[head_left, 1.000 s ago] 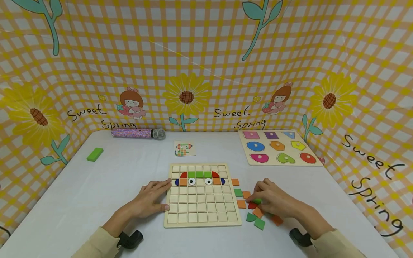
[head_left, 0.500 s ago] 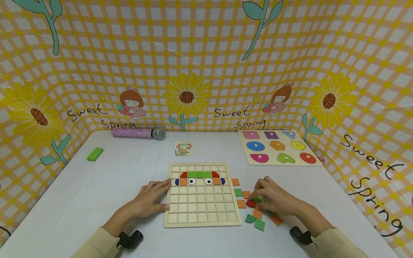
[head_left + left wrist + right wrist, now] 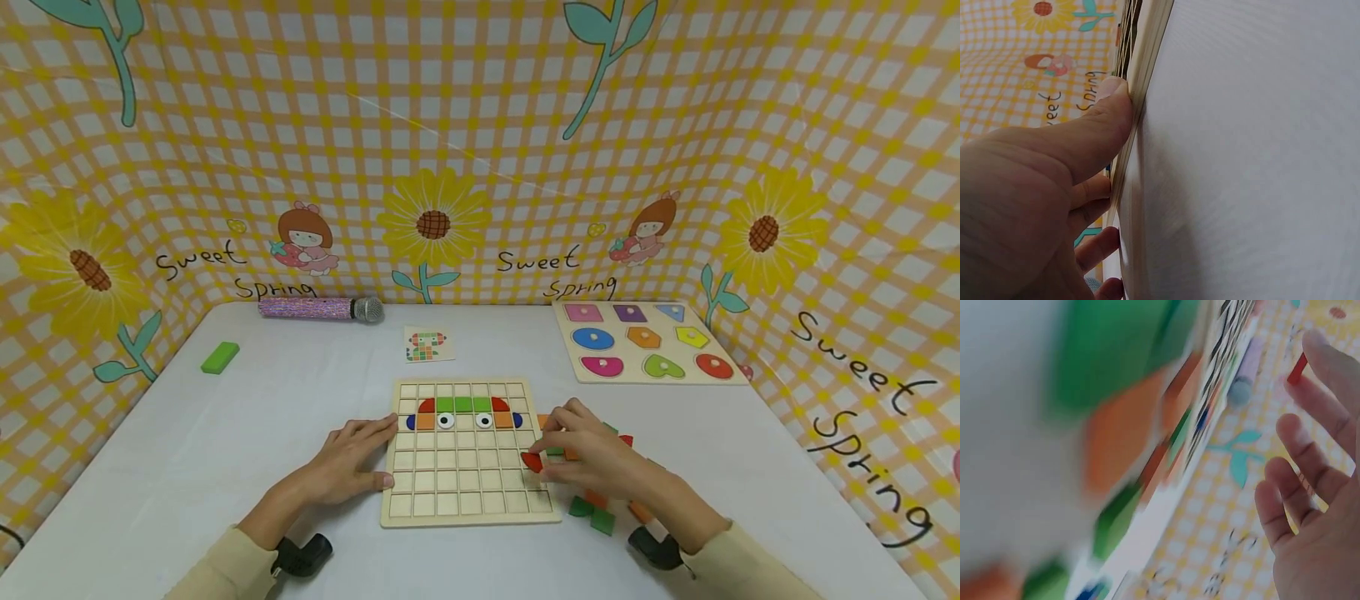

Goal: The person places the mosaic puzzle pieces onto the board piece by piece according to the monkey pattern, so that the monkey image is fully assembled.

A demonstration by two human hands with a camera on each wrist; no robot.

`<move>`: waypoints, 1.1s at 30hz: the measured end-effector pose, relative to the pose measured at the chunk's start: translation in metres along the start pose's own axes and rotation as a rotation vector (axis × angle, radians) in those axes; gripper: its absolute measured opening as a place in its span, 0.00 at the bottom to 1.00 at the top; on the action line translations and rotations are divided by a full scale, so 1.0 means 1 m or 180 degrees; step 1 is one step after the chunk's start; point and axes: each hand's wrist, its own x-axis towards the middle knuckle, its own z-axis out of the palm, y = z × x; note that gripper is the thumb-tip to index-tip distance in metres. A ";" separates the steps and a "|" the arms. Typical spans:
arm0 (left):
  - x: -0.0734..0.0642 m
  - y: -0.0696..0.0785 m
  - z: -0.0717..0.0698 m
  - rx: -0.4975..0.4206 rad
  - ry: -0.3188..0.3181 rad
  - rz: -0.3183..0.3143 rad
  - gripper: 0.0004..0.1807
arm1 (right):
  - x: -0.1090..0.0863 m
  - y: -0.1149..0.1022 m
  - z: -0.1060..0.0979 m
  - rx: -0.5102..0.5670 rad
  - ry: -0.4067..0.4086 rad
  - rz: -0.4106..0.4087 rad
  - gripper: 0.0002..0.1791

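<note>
A wooden grid board (image 3: 472,506) lies on the table with a row of green and red tiles, orange squares, two eye discs and blue end pieces near its top. My left hand (image 3: 347,467) rests against the board's left edge, fingers and thumb spread along the rim, as the left wrist view also shows. Over the board's right edge, my right hand (image 3: 592,450) pinches a red quarter-round tile (image 3: 532,461) between thumb and index finger. In the right wrist view the red tile (image 3: 1297,369) is seen edge-on, the other fingers loosely bent.
Loose green tiles (image 3: 602,522) and orange tiles lie right of the board, partly under the right arm. Behind stand a picture card (image 3: 429,344), a glittery microphone (image 3: 322,309) and a knobbed shape puzzle (image 3: 652,342). A green block (image 3: 221,357) lies at left.
My right hand has picked the red tile out of the loose pile and moved left with it to the board's right edge. The left hand stays in place.
</note>
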 end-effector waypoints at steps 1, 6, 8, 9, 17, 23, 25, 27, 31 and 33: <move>0.000 0.000 0.000 0.0000 0.0002 0.0009 0.42 | 0.004 -0.004 0.003 0.0002 0.0034 -0.0028 0.13; 0.001 0.000 0.000 -0.0009 -0.0002 0.0010 0.41 | 0.031 -0.027 0.018 0.0004 0.0170 0.0019 0.13; 0.001 0.000 0.000 0.0001 -0.0004 0.0002 0.41 | 0.042 -0.036 0.023 0.0017 0.0183 0.0096 0.12; 0.001 0.000 0.000 0.0002 -0.0002 -0.0001 0.41 | 0.047 -0.041 0.026 0.0032 0.0186 0.0137 0.12; 0.002 -0.002 0.001 0.0038 0.0000 -0.0032 0.41 | 0.088 -0.065 0.042 0.0071 0.0102 0.0385 0.12; 0.002 -0.002 0.001 0.0052 -0.0018 -0.0036 0.41 | 0.106 -0.070 0.052 -0.0126 -0.0063 0.0489 0.13; 0.001 -0.002 0.001 0.0063 -0.0015 -0.0026 0.41 | 0.111 -0.071 0.054 -0.0208 -0.0112 0.0490 0.13; 0.001 -0.001 0.001 0.0071 -0.0008 -0.0010 0.41 | 0.114 -0.071 0.056 -0.0229 -0.0155 0.0497 0.13; 0.001 -0.001 0.000 0.0077 0.0003 0.0018 0.41 | 0.117 -0.071 0.060 -0.0246 -0.0191 0.0489 0.13; 0.000 0.000 0.000 0.0070 0.0008 0.0023 0.41 | 0.118 -0.070 0.061 -0.0261 -0.0194 0.0475 0.13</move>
